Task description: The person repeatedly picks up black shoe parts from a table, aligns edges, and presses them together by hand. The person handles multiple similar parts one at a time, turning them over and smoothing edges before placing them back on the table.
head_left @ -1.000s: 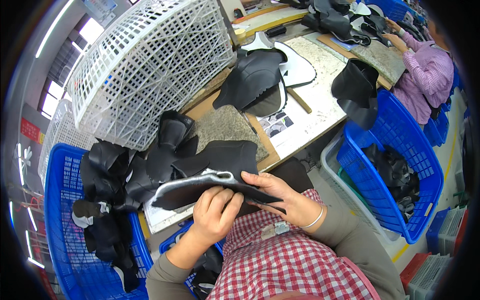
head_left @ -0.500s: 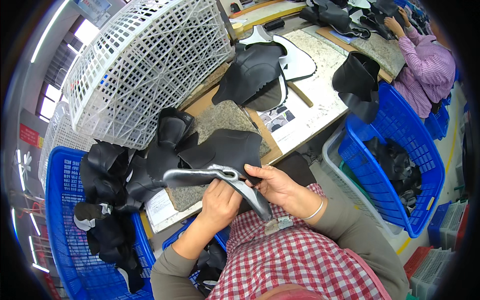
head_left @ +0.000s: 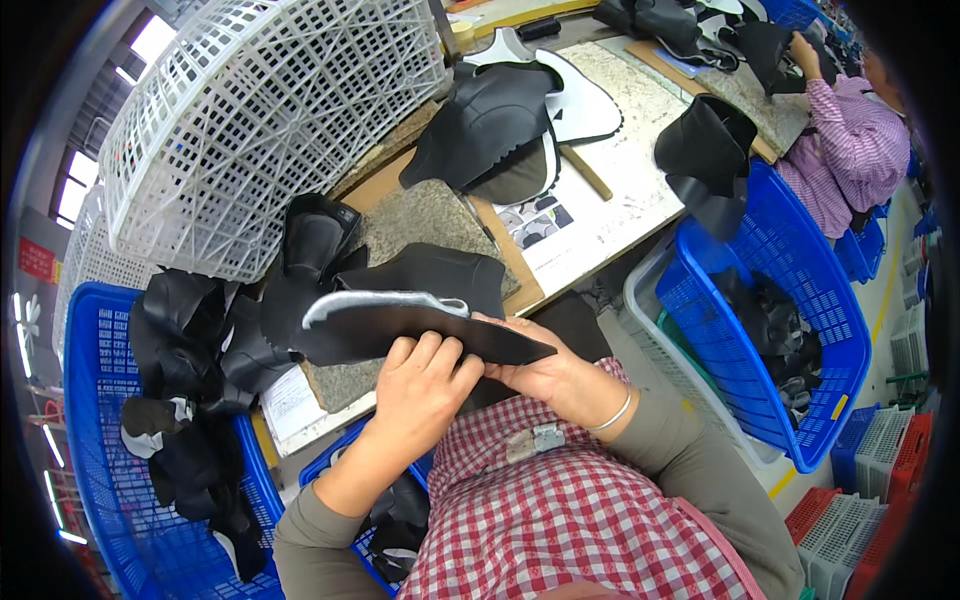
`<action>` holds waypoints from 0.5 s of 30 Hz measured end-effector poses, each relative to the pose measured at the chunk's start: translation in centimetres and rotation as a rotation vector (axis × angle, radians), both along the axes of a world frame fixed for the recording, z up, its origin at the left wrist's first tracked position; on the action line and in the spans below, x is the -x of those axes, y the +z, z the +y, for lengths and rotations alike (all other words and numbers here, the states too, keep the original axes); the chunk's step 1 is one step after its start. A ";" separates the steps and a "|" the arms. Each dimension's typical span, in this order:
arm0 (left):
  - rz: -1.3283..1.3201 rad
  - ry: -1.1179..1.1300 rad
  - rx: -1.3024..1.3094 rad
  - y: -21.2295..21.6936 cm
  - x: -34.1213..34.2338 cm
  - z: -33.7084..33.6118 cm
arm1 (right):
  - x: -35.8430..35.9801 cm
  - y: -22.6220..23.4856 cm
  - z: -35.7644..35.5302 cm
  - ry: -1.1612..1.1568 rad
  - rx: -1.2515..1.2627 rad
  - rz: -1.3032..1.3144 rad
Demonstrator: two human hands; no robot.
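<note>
In front of my apron I hold a black leather boot upper [head_left: 400,335] with a pale grey padded edge along its top. My left hand [head_left: 425,385] has its fingers curled over the near panel. My right hand [head_left: 540,365] grips the right end, with its thumb largely hidden behind the panel. Part of the upper spreads out beyond my hands as a wide black panel [head_left: 430,270], above a rough stone slab [head_left: 425,213]. Left of it lie more black uppers [head_left: 320,240], bunched at the table's edge.
A white plastic crate [head_left: 270,150] stands tilted at the far left. Blue baskets [head_left: 100,490] with black pieces flank me. Black and white uppers [head_left: 480,120], a wooden stick [head_left: 585,172] and a printed sheet lie on the table. At far right, a person [head_left: 850,150] handles similar pieces.
The upper has turned so its near panel now faces me flat, hiding the lining seen before. My left fingers have moved onto that panel; the whole view has shifted slightly.
</note>
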State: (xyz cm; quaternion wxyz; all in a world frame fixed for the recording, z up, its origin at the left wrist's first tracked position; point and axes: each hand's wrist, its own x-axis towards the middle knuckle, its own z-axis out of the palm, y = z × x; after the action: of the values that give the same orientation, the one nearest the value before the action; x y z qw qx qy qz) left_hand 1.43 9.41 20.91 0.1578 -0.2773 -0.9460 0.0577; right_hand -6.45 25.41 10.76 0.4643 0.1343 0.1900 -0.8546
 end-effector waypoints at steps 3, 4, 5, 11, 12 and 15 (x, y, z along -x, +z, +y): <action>0.196 0.039 0.001 -1.2 -1.4 0.3 | 0.2 1.2 1.2 0.048 0.053 0.212; 0.256 -0.043 -0.089 -1.3 -1.8 0.2 | 0.4 1.6 1.6 0.048 0.038 0.252; 0.291 -0.114 -0.075 -1.5 -2.2 0.1 | 0.4 1.8 1.6 0.070 0.009 0.253; 0.005 0.002 -0.140 -3.5 -1.7 -0.3 | 0.5 0.7 1.0 0.011 -0.048 0.153; 0.030 -0.014 -0.106 -4.1 -1.5 -0.2 | 0.3 0.4 0.8 0.021 -0.043 0.144; -0.141 0.106 0.127 -5.5 -0.9 0.5 | 0.4 0.4 0.6 0.048 -0.090 0.113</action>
State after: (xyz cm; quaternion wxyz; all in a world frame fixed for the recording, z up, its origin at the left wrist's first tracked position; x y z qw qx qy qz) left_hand 2.37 9.95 15.37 0.0697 -0.2396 -0.9625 0.1061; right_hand -6.89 26.03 11.15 0.4666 0.1020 0.2573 -0.8401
